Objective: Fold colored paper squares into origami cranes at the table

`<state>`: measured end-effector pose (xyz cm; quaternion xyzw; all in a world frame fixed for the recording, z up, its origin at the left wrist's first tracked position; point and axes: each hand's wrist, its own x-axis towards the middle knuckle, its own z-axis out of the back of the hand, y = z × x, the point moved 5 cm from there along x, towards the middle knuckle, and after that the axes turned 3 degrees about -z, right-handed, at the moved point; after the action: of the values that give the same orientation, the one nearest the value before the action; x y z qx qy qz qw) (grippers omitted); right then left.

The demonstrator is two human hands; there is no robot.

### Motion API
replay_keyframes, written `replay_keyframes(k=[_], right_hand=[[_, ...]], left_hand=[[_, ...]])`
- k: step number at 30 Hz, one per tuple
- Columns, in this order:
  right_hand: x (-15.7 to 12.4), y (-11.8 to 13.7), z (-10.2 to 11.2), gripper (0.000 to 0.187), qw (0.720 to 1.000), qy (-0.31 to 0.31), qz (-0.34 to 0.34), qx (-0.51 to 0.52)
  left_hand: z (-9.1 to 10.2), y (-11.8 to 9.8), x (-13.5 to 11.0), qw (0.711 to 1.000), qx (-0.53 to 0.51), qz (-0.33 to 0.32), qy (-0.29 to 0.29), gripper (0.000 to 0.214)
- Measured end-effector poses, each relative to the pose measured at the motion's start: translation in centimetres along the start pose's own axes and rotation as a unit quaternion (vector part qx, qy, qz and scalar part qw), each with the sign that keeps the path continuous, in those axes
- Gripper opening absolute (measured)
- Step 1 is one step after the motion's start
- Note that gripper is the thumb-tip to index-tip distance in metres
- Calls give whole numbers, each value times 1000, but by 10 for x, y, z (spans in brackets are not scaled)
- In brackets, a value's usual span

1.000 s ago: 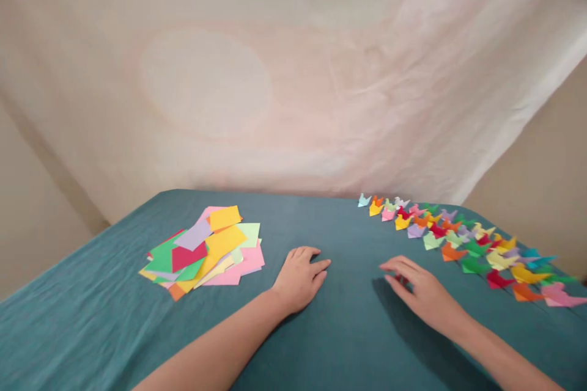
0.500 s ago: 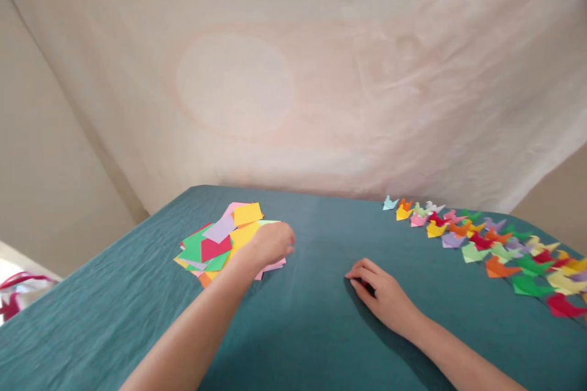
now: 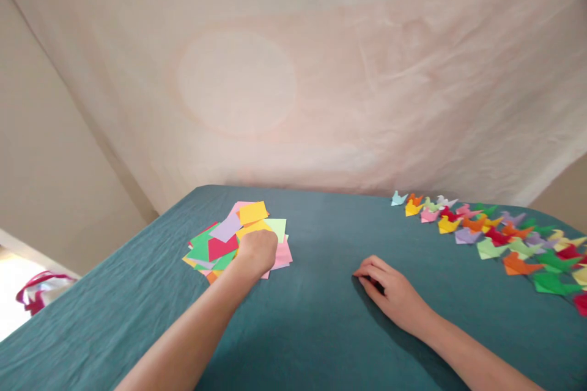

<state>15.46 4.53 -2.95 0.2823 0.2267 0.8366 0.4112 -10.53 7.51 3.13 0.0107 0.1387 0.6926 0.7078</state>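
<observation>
On the cloth-covered table (image 3: 312, 330), folded birds (image 3: 490, 248) lay at two o'clock and loose papers (image 3: 223, 248) at eleven, newly within reach of the left hand (image 3: 257, 252), its fingertips indeterminable, while the right hand's (image 3: 398, 298) thumb and forefinger nearly met.

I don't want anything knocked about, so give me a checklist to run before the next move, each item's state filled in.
1. Left hand at the paper pile: ok, it covers part of the pile in this view.
2. Left hand's hold on a sheet: cannot tell, the back of the hand hides it.
3. Sheets squared up: not ok, they overlap at odd angles.
4. Right hand apart from the paper birds: ok, bare cloth shows between.
5. All paper birds in full view: not ok, the picture's right edge cuts some off.
</observation>
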Motion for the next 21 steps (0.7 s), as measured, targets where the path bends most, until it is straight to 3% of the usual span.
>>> replay_keyframes(k=[13, 21], right_hand=[[-1, -1, 1, 21, 1000, -1, 6, 12], [1, 1, 6, 20, 1000, -23, 6, -3]], left_hand=[[-3, -1, -1, 1000, 2, 18, -3, 26], [13, -1, -3, 999, 3, 8, -47, 30]])
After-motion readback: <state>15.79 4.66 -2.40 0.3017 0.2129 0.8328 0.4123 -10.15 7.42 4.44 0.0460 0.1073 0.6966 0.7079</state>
